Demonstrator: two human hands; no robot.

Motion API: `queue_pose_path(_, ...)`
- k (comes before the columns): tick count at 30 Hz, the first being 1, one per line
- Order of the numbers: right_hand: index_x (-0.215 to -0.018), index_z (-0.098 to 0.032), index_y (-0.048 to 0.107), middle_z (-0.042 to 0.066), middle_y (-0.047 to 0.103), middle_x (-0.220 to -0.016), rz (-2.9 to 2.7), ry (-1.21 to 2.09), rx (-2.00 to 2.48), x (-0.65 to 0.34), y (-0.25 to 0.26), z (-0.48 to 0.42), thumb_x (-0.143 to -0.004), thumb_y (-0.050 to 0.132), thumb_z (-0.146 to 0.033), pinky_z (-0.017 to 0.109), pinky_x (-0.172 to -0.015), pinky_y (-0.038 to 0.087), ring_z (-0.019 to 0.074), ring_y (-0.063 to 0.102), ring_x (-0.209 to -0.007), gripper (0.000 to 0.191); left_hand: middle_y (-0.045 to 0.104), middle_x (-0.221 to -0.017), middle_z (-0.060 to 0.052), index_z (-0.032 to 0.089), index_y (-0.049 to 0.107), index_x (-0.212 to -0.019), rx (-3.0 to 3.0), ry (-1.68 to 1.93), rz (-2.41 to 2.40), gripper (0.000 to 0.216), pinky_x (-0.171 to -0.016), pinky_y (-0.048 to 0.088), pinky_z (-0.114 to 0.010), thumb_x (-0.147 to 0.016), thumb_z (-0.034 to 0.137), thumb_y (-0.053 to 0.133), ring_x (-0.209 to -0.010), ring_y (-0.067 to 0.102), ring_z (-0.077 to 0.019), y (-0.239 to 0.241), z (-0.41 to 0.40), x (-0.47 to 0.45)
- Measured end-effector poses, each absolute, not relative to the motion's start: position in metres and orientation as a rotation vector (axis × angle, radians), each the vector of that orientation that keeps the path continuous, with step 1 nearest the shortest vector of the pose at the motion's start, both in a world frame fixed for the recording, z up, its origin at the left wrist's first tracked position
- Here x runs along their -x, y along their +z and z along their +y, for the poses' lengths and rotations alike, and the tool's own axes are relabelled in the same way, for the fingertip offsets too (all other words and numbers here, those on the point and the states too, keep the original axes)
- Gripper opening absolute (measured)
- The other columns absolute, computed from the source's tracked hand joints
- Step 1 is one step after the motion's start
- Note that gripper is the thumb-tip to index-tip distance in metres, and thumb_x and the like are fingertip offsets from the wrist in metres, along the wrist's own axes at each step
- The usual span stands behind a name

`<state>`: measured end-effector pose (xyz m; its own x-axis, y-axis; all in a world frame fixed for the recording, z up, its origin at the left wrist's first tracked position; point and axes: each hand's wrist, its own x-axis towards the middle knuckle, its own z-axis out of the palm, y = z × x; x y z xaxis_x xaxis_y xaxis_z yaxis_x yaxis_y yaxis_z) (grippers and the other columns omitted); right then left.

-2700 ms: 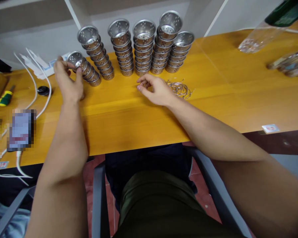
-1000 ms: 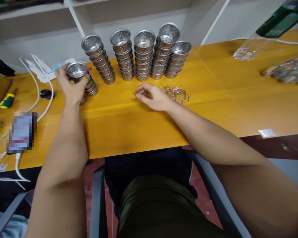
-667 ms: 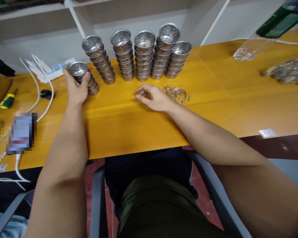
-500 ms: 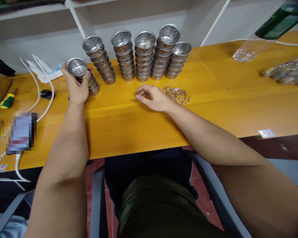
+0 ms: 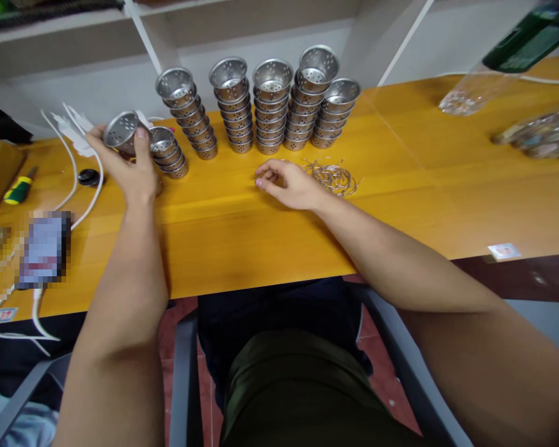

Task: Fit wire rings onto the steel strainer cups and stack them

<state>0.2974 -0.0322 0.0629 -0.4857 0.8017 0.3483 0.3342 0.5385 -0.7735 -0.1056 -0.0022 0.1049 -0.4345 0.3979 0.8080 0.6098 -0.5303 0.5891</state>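
Lifted and tilted, a perforated metal cup [image 5: 122,131] is in my left hand [image 5: 133,167], gripped between thumb and fingers. Just right of it stands a short stack of matching cups [image 5: 171,160], apart from the held one. My right hand [image 5: 286,183] rests on the tabletop with its fingers loosely curled, a gap between thumb and forefinger and nothing visible in it. Against its far side lies a tangle of thin metal wire loops [image 5: 333,178]. Behind the hands, several taller stacks of the same cups [image 5: 271,105] stand in a row.
On the left of the wooden table [image 5: 242,242] are a phone [image 5: 44,248], white cables [image 5: 74,149], a round black object [image 5: 88,177] and a green-and-yellow-handled tool [image 5: 18,188]. A plastic bottle [image 5: 517,49] and a clear bag [image 5: 543,131] lie on the right. Shelving [image 5: 261,40] rises behind.
My left hand has lifted the top cup off the leftmost stack and moved it a little left, tilting it. My right hand has stayed in place.
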Motion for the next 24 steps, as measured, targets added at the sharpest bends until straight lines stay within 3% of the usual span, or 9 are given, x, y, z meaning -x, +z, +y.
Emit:
queue_pose_path(2,-0.134,-0.021,0.085,0.014,0.091,-0.121,-2.060,0.831,0.912,-0.297,0.063,-0.032,-0.120,0.084,-0.047,0.050,-0.106,0.070,0.0318,0.084,-0.110,0.030,0.064,-0.128,-0.006,0.031,0.040,-0.132,1.605,-2.058,-1.582,0.073,-0.123,0.069,-0.049,-0.108,0.088,0.078,-0.113,0.070,-0.0244,0.104,-0.007,0.100)
queue_pose_path(4,-0.134,-0.021,0.085,0.014,0.091,-0.121,-2.059,0.831,0.914,-0.298,0.064,-0.032,-0.120,0.084,-0.048,0.050,-0.107,0.070,0.0317,0.083,-0.110,0.030,0.067,-0.126,-0.006,0.031,0.042,-0.131,1.611,-2.082,-1.632,0.094,-0.121,0.071,-0.053,-0.098,0.115,0.069,-0.111,0.071,-0.0255,0.102,-0.007,0.099)
queue_pose_path(6,-0.133,-0.021,0.085,0.014,0.091,-0.121,-2.061,0.836,0.917,-0.298,0.064,-0.033,-0.120,0.084,-0.049,0.051,-0.107,0.071,0.0321,0.084,-0.110,0.031,0.068,-0.125,-0.006,0.031,0.045,-0.131,1.595,-2.107,-1.628,0.114,-0.128,0.069,-0.060,-0.082,0.133,0.062,-0.123,0.072,-0.0293,0.100,-0.002,0.102)
queue_pose_path(8,-0.134,-0.021,0.085,0.015,0.092,-0.123,-2.069,0.841,0.926,-0.298,0.065,-0.034,-0.120,0.084,-0.050,0.051,-0.109,0.071,0.0323,0.085,-0.111,0.032,0.068,-0.124,-0.007,0.031,0.047,-0.130,1.587,-2.132,-1.620,0.126,-0.135,0.064,-0.066,-0.070,0.140,0.065,-0.133,0.070,-0.0333,0.096,0.005,0.108)
queue_pose_path(12,-0.135,-0.023,0.086,0.014,0.094,-0.125,-2.087,0.819,0.966,-0.298,0.069,-0.036,-0.120,0.084,-0.051,0.053,-0.113,0.073,0.0334,0.086,-0.114,0.031,0.067,-0.130,-0.007,0.029,0.048,-0.134,1.691,-2.161,-1.516,0.130,-0.136,0.059,-0.069,-0.065,0.135,0.080,-0.128,0.069,-0.0336,0.093,0.013,0.123)
queue_pose_path(17,-0.135,-0.022,0.089,0.016,0.095,-0.125,-2.089,0.572,1.102,-0.329,0.096,-0.026,-0.121,0.084,-0.049,0.060,-0.120,0.072,0.0387,0.088,-0.115,0.031,0.060,-0.153,-0.012,0.028,0.044,-0.154,1.838,-2.051,-1.231,0.128,-0.150,0.050,-0.068,-0.078,0.120,0.090,-0.150,0.061,-0.0377,0.095,0.005,0.111)
queue_pose_path(21,-0.113,-0.019,0.092,0.020,0.094,-0.119,-2.107,0.401,1.421,-0.382,0.117,-0.006,-0.113,0.094,-0.032,0.062,-0.119,0.070,0.0446,0.091,-0.118,0.013,0.064,-0.161,-0.011,0.035,0.045,-0.161,2.285,-1.874,-1.214,0.120,-0.149,0.054,-0.075,-0.083,0.109,0.099,-0.162,0.066,-0.0426,0.085,-0.005,0.066)
queue_pose_path(24,-0.098,-0.015,0.090,0.018,0.091,-0.105,-2.191,0.407,1.613,-0.413,0.115,0.009,-0.108,0.097,-0.022,0.060,-0.112,0.069,0.0414,0.091,-0.107,0.014,0.064,-0.169,-0.016,0.037,0.048,-0.169,2.559,-1.773,-1.263,0.123,-0.150,0.053,-0.080,-0.082,0.100,0.107,-0.173,0.065,-0.0511,0.072,-0.011,0.028)
